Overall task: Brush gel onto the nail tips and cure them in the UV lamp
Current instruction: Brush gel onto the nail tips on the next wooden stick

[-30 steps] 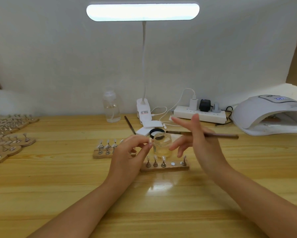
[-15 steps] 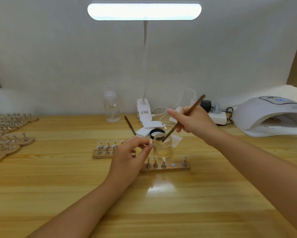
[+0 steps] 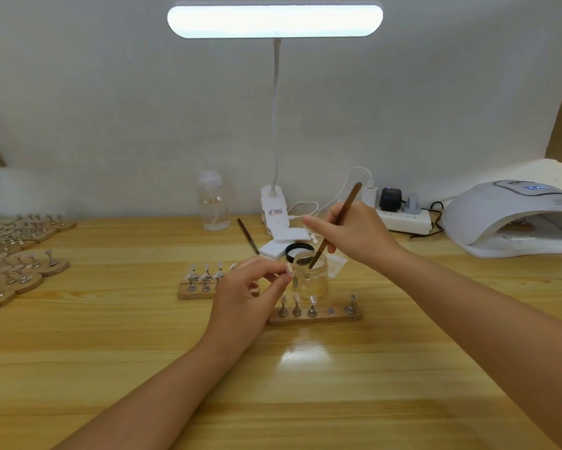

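Note:
My right hand [image 3: 354, 232] grips a brown brush [image 3: 338, 219], its tip dipped down into an open glass jar of clear gel [image 3: 310, 276]. My left hand [image 3: 247, 293] pinches a nail tip on a small stand [image 3: 289, 271] just left of the jar. In front of the jar lies a wooden holder [image 3: 315, 318] carrying several metal stands with nail tips; one spot is bare. A second wooden holder [image 3: 195, 289] with tips sits behind my left hand. The white UV lamp [image 3: 513, 219] stands at the far right, its opening facing me.
A desk lamp [image 3: 274, 21] clamps at the back centre. A power strip [image 3: 403, 219], a clear bottle [image 3: 213, 203], a spare brush [image 3: 247, 236], white pads [image 3: 289, 238] and the jar's black lid [image 3: 297, 250] lie behind the jar. Many wooden holders [image 3: 19, 264] crowd the left edge.
My right hand swung the brush from lying flat to pointing down and lowered its tip into the jar. My left hand has stayed in place with the nail tip.

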